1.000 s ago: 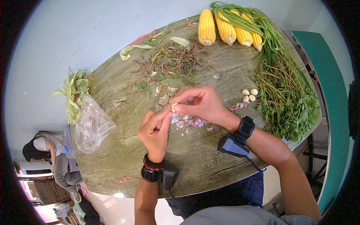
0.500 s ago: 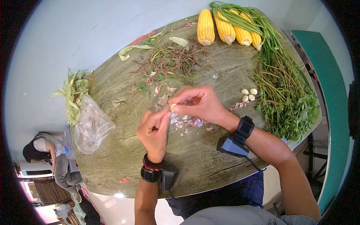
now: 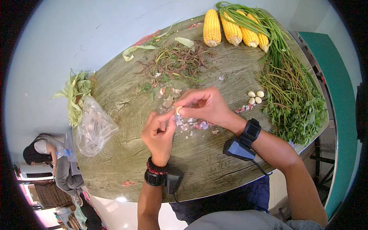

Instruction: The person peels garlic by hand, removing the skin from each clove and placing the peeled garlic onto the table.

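Between the thumb and fingertips of my right hand (image 3: 209, 104) is a small pale garlic clove (image 3: 178, 110). My left hand (image 3: 158, 134) is closed in a pinch at the clove's lower left side, its thumb and forefinger tips meeting there; any bit of skin in them is too small to make out. Under and beside the hands lie scraps of garlic peel (image 3: 185, 127) on the wooden-patterned table (image 3: 126, 153). To the right of my right hand, several peeled cloves (image 3: 251, 94) sit in a small group.
Trimmed stems and roots (image 3: 180, 61) are heaped beyond my hands. Several corn cobs (image 3: 212, 30) and long green beans (image 3: 264, 28) lie at the far right, above leafy greens (image 3: 299, 111). A clear plastic bag (image 3: 94, 128) and corn husks (image 3: 76, 92) rest left. A person (image 3: 50, 153) sits further off.
Both hands stay together at the clove, with only a slight shift of the fingers. The whole view has moved a few pixels; nothing on the table has been displaced.
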Available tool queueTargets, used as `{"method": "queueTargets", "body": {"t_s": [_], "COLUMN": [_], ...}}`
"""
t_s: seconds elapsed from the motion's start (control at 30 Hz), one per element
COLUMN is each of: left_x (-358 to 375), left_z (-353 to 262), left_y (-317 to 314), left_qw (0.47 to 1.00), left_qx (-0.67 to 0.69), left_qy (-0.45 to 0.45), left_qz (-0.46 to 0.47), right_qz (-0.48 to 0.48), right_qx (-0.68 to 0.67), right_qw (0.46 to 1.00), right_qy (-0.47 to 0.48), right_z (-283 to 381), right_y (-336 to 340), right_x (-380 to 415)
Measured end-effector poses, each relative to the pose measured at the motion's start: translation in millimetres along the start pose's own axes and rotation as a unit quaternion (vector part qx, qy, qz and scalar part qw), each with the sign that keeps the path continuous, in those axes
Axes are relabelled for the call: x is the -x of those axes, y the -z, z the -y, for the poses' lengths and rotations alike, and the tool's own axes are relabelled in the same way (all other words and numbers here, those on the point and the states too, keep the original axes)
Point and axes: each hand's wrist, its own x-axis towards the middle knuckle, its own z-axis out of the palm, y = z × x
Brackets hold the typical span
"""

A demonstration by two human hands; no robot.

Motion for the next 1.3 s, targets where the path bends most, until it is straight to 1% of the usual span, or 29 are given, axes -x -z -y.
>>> {"method": "queueTargets", "body": {"t_s": [0.03,0.13,0.23,0.33,0.43,0.53,0.63,0.73,0.83,0.93,1.03,1.13,1.23,1.3], "left_x": [0,0,-2,0,0,-1,-1,0,-1,0,0,0,1,0], "left_z": [1,0,-4,0,1,-1,0,0,-1,-3,-5,0,2,2], "left_y": [0,0,1,1,1,0,0,-1,0,-2,-3,-2,-2,-1], "left_qw": [1.000,1.000,1.000,1.000,1.000,1.000,1.000,1.000,1.000,1.000,0.999,0.998,0.997,0.996], "left_qx": [0.003,0.003,-0.008,-0.011,-0.011,-0.014,-0.010,0.001,0.001,-0.014,-0.043,-0.057,-0.055,-0.054], "left_qy": [0.002,0.004,0.002,0.002,-0.005,-0.016,-0.023,-0.022,-0.013,-0.012,-0.018,-0.025,-0.025,-0.032], "left_qz": [-0.001,0.002,0.010,0.001,-0.010,-0.010,-0.003,0.000,-0.002,-0.011,-0.021,-0.034,-0.049,-0.057], "right_qz": [0.000,-0.011,-0.018,0.005,0.007,0.005,-0.001,-0.003,-0.006,-0.009,-0.003,-0.013,0.041,0.045], "right_qx": [0.004,-0.044,-0.045,-0.004,-0.042,-0.050,-0.031,-0.010,-0.002,-0.004,0.026,-0.024,-0.010,-0.007], "right_qw": [1.000,0.998,0.998,1.000,0.999,0.999,0.999,0.999,0.999,0.999,0.998,0.999,0.998,0.998], "right_qy": [-0.008,-0.036,-0.044,0.002,0.013,0.008,0.007,0.042,0.043,0.033,-0.054,-0.036,-0.042,-0.031], "right_z": [0,10,9,-1,-1,-1,0,-6,-4,-5,3,5,3,2], "right_y": [0,-3,-2,1,0,0,0,1,0,-1,0,-6,-3,-4], "right_x": [0,1,1,-1,-1,-1,-1,-2,-1,-2,2,2,1,1]}}
